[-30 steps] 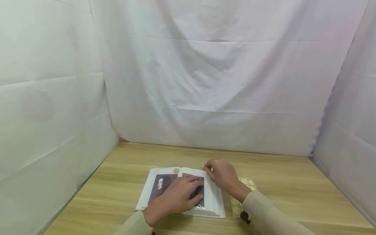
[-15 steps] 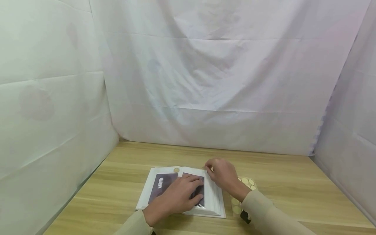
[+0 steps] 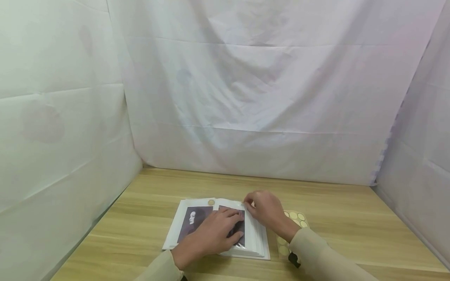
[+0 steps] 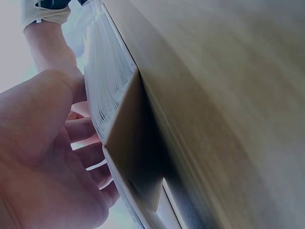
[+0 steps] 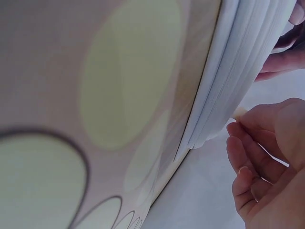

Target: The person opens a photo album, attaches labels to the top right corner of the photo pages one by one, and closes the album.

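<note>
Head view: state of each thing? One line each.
Album: open, flat on table.
Photo: lies on left page, partly under left hand.
Left hand: fingers flat, pressing the page.
Right hand: fingers curled at album's top right corner; grip unclear.
Sticker sheet: flat on table, right of album.
</note>
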Available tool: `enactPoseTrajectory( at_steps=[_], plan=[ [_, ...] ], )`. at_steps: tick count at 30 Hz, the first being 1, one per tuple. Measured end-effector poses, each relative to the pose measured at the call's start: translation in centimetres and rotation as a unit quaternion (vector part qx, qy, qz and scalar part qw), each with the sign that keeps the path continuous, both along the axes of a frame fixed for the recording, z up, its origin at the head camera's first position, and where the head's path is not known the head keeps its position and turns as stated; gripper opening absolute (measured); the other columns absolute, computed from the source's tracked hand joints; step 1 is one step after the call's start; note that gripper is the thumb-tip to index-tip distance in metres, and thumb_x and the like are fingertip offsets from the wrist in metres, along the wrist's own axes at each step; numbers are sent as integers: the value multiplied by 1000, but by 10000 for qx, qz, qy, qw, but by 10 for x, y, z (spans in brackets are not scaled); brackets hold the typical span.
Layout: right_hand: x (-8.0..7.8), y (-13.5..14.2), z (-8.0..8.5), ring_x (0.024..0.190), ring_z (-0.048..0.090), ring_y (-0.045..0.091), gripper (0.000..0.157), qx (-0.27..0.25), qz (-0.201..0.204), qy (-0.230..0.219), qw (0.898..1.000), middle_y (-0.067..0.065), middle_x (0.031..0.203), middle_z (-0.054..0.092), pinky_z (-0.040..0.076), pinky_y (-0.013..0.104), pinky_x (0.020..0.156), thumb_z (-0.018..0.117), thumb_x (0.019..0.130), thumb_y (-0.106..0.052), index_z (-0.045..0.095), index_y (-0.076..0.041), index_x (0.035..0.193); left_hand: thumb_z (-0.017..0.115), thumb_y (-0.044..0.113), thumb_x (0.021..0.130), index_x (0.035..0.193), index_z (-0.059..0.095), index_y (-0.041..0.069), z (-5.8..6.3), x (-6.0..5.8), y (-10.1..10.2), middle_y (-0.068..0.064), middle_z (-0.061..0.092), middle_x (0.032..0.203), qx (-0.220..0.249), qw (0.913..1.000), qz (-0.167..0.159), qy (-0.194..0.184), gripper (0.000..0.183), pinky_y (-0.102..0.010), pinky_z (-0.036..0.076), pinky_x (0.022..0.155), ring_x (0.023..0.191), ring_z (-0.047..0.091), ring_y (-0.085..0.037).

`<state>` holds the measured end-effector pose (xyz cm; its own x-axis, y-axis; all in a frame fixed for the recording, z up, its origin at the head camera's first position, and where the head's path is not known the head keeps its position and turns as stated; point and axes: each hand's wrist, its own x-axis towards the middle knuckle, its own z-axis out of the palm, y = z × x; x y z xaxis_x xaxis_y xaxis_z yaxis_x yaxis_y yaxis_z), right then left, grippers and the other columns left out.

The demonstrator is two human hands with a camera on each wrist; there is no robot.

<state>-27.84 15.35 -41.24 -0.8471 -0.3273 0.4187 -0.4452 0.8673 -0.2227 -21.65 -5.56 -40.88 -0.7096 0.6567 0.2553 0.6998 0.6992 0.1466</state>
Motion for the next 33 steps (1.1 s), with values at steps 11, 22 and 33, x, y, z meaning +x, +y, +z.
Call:
enactPoseTrajectory(
  at_steps=[11, 22, 33],
  plan=[
    [-1, 2, -3, 70, 56, 0, 5, 237, 245, -49, 9994, -10, 87, 80, 45, 21, 61, 83, 96, -19, 86, -17, 92, 69, 33, 106, 142, 69, 12, 0, 2, 3, -4, 70, 145, 5, 9999, 14, 135, 42, -45, 55, 113, 138, 63, -24],
    [3, 2, -3, 73, 60, 2, 3, 323, 308, -47, 9990, -9, 89, 80, 47, 22, 61, 87, 91, -17, 86, -19, 93, 69, 33, 106, 144, 68, 12, -1, 2, 3, -3, 69, 147, -45, 9999, 65, 82, 44, -46, 54, 115, 140, 61, -23],
    [5, 3, -1, 74, 59, 5, 4, 371, 304, -193, 9987, -8, 95, 82, 45, 22, 60, 88, 90, -25, 87, -23, 94, 68, 34, 107, 147, 65, 11, 0, 4, 3, -3, 67, 149, -98, 9999, 70, 26, 46, -46, 53, 116, 141, 60, -23]
  ],
)
